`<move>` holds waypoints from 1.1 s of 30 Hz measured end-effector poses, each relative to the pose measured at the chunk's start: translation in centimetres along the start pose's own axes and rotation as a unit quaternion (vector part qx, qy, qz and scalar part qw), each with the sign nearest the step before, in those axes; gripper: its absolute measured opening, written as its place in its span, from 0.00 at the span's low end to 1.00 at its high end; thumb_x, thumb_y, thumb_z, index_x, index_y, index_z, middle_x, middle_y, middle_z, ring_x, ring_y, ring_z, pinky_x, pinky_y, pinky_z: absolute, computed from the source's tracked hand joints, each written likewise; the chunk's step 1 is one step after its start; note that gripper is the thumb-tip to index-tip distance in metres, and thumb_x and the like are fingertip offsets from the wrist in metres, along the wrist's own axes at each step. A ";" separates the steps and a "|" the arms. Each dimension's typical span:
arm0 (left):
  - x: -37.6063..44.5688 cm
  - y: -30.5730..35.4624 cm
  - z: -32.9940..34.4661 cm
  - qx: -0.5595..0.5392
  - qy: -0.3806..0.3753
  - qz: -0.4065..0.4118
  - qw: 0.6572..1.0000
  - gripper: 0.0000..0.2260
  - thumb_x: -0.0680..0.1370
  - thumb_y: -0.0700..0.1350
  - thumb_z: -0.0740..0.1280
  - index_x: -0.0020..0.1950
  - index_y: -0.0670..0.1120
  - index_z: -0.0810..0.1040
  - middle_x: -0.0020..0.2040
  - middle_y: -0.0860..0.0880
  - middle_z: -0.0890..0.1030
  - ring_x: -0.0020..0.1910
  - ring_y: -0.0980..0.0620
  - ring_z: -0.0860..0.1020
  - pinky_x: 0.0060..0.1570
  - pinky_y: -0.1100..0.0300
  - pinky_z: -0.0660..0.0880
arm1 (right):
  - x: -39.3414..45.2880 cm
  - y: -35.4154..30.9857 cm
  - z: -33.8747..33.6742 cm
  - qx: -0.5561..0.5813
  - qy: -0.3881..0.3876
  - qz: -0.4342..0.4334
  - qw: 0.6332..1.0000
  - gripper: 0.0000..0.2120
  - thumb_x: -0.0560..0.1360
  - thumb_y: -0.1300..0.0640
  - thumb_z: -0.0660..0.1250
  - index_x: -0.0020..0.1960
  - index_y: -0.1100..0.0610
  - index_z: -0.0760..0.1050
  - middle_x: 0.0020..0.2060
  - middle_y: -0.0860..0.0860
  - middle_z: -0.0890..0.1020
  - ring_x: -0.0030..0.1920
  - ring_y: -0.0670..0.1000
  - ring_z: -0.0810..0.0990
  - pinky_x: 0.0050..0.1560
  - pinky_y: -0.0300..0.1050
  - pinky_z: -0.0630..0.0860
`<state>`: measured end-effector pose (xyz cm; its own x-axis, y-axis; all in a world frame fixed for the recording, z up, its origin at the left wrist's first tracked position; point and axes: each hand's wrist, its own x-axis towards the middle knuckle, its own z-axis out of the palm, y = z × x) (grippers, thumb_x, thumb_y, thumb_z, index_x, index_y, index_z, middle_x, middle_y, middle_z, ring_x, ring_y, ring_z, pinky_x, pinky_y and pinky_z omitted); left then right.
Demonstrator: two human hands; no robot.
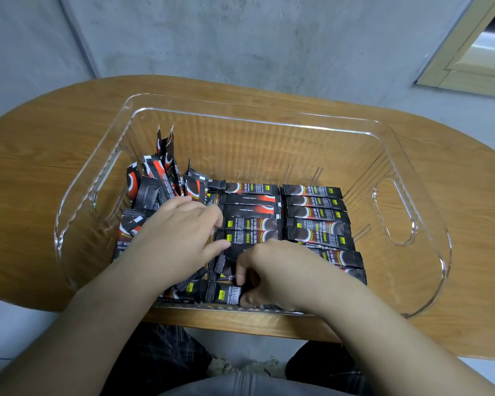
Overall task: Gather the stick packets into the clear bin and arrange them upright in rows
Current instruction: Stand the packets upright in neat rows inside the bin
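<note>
A clear plastic bin (395, 155) stands on the wooden table and holds many black and red stick packets. Two neat rows of packets lie flat side by side: a middle row (250, 212) and a right row (316, 212). At the bin's left a loose jumble of packets (160, 178) stands and leans at mixed angles. My left hand (180, 235) reaches into the bin with fingers curled on packets at the left end of the middle row. My right hand (275, 272) pinches a packet (226, 294) at the near end of the middle row.
The oval wooden table (40, 155) has the bin near its front edge (240, 324). The bin has handle cut-outs at the right (395, 212) and left sides. Grey walls stand behind, a pale door frame (469, 58) at the upper right. My knees show below the table.
</note>
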<state>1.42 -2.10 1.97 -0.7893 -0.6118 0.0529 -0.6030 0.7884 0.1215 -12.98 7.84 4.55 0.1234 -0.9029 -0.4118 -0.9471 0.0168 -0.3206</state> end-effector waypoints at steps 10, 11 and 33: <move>0.1 -0.1 0.2 0.007 0.003 0.004 1.000 0.12 0.78 0.62 0.57 0.53 0.55 0.66 0.45 0.61 0.73 0.57 0.60 0.71 0.70 0.61 0.52 | -0.2 0.2 0.2 0.020 0.009 -0.005 1.000 0.11 0.70 0.51 0.72 0.51 0.45 0.76 0.41 0.46 0.78 0.43 0.51 0.77 0.42 0.43 0.72; 0.0 -0.1 0.2 0.008 0.003 0.009 1.000 0.11 0.78 0.62 0.56 0.51 0.56 0.65 0.46 0.61 0.73 0.57 0.60 0.71 0.70 0.61 0.52 | -0.2 0.3 0.3 0.023 0.005 -0.005 1.000 0.11 0.70 0.51 0.72 0.50 0.45 0.76 0.41 0.46 0.79 0.43 0.51 0.77 0.42 0.43 0.73; 0.0 -0.5 0.7 0.020 0.014 0.042 0.999 0.11 0.75 0.63 0.58 0.44 0.56 0.69 0.50 0.60 0.77 0.64 0.58 0.69 0.69 0.62 0.47 | 0.4 0.3 0.1 0.004 0.009 -0.032 0.999 0.12 0.68 0.48 0.73 0.50 0.47 0.76 0.39 0.45 0.78 0.40 0.49 0.74 0.38 0.42 0.69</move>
<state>1.69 -2.43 1.23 -0.8338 -0.5448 0.0896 -0.5397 0.8384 0.0761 -13.17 7.51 4.25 0.1782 -0.9099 -0.3747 -0.9350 -0.0379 -0.3526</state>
